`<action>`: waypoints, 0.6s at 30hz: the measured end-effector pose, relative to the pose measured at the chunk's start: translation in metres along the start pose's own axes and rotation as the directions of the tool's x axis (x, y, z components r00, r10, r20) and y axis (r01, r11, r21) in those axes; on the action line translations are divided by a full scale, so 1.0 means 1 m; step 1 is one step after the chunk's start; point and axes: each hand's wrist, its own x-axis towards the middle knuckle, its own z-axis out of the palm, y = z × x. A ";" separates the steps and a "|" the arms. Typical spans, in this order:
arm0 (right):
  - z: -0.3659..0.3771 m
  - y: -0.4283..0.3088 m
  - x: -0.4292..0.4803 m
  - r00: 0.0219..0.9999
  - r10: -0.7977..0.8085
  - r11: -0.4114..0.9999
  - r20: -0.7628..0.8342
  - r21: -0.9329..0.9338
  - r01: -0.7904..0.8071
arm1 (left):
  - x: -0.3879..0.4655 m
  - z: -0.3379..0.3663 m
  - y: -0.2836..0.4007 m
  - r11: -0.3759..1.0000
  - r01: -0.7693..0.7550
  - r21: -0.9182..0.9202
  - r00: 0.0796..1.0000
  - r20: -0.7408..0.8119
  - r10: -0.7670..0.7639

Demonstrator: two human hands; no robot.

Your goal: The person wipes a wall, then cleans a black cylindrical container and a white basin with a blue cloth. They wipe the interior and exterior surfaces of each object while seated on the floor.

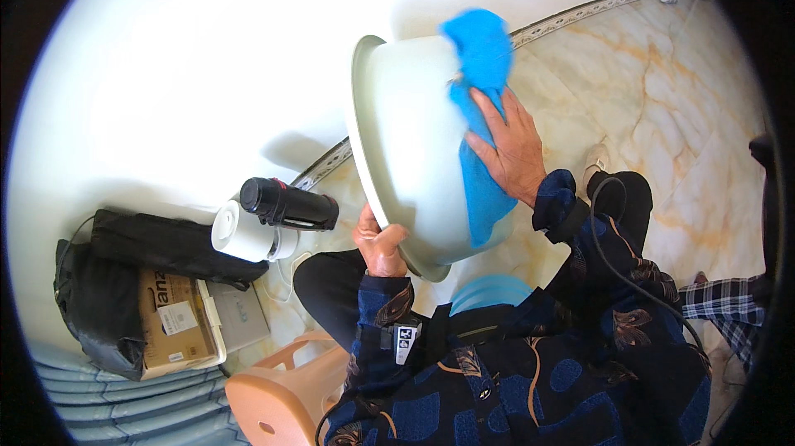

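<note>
A large pale green basin [416, 135] is tipped on its side before me, its rim towards the left and its outer wall facing up. My left hand [382, 244] grips the rim at its near lower part, thumb on the outside. Over the base end lies a bright blue cloth [481, 54], its upper part blurred. My right hand [512, 145] presses this cloth against the basin with fingers spread. The inside of the basin is hidden from view.
At left stand a black flask [289, 204], a white cylindrical appliance [242, 232], black bags [174, 247] and a cardboard box [177, 322]. An orange plastic stool [279, 384] is near my left side. A white wall [217, 73] rises ahead. Another person's plaid-clad leg [723, 300] is at right.
</note>
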 end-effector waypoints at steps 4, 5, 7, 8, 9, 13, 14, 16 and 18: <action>-0.005 -0.018 -0.016 0.868 -0.473 0.870 0.149 -0.074 0.487 | -0.012 -0.019 -0.003 0.999 0.023 0.043 0.999 -0.023 -0.022; -0.005 -0.022 -0.019 0.793 -0.554 0.817 0.256 -0.015 0.576 | -0.016 -0.024 -0.002 0.998 0.046 0.040 0.999 -0.012 -0.046; -0.001 -0.022 -0.011 0.796 -0.512 0.843 0.322 0.009 0.539 | -0.026 -0.031 -0.003 0.995 0.078 0.066 0.997 -0.023 -0.077; 0.003 -0.019 -0.002 0.784 -0.524 0.838 0.333 0.035 0.545 | -0.031 -0.034 -0.004 0.995 0.074 0.064 0.997 -0.037 -0.072; 0.010 -0.014 0.011 0.876 -0.430 0.897 0.219 -0.003 0.441 | -0.035 -0.037 -0.005 0.994 0.095 0.062 0.995 -0.043 -0.093; 0.025 0.018 0.064 0.984 -0.109 0.986 0.140 0.139 0.090 | -0.047 -0.050 0.001 0.961 0.262 0.083 0.963 0.036 -0.266; 0.026 0.022 0.068 0.981 -0.139 0.985 0.138 0.126 0.122 | -0.048 -0.053 0.008 0.941 0.325 0.100 0.940 0.075 -0.332; 0.025 0.021 0.062 0.955 -0.261 0.964 0.144 0.084 0.251 | -0.047 -0.057 0.027 0.892 0.406 0.200 0.899 0.089 -0.429; 0.018 0.005 0.037 0.875 -0.448 0.891 0.185 0.014 0.453 | -0.041 -0.054 0.051 0.855 0.413 0.314 0.889 0.066 -0.454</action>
